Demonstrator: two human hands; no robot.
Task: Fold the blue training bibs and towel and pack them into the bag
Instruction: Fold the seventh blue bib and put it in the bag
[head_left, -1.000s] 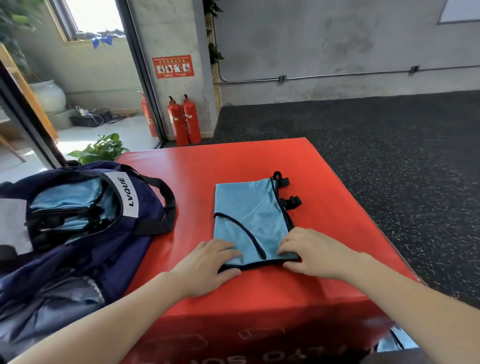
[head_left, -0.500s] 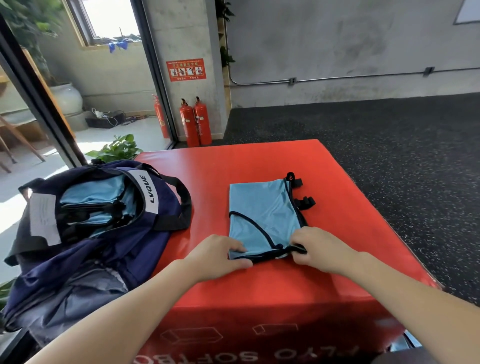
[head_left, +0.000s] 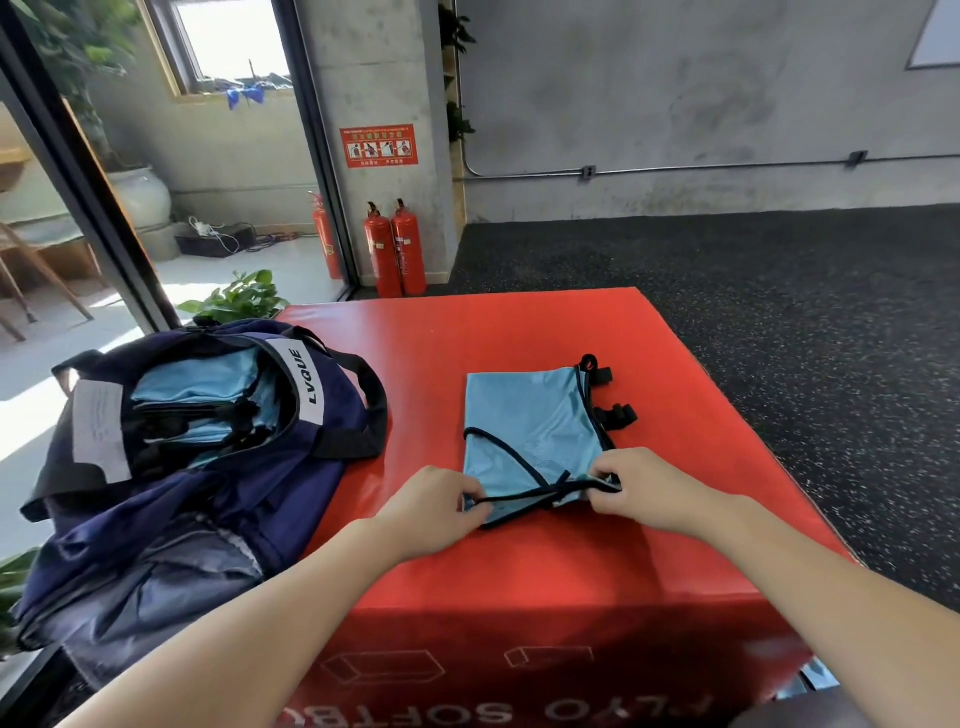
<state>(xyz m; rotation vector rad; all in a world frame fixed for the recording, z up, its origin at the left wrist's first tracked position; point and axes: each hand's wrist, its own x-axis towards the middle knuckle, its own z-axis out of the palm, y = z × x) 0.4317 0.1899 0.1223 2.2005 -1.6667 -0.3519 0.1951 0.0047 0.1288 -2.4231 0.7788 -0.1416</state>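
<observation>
A light blue training bib (head_left: 530, 421) with black trim lies folded on the red soft box (head_left: 509, 566). My left hand (head_left: 431, 512) pinches its near left corner. My right hand (head_left: 644, 488) pinches its near right corner, and the near edge is lifted a little off the box. To the left stands an open navy bag (head_left: 218, 467) with a white LVQUE strap. Folded blue bibs (head_left: 208, 389) show inside its opening. No towel can be made out.
The bag hangs over the left edge of the box. Black straps (head_left: 613, 415) stick out from the bib's right side. Two red fire extinguishers (head_left: 395, 249) stand by a concrete pillar beyond the box. Dark speckled floor (head_left: 779, 312) lies to the right, a potted plant (head_left: 239, 299) at left.
Both hands went from resting flat on the bib's near edge to pinching its corners and raising that edge. The view has shifted slightly left.
</observation>
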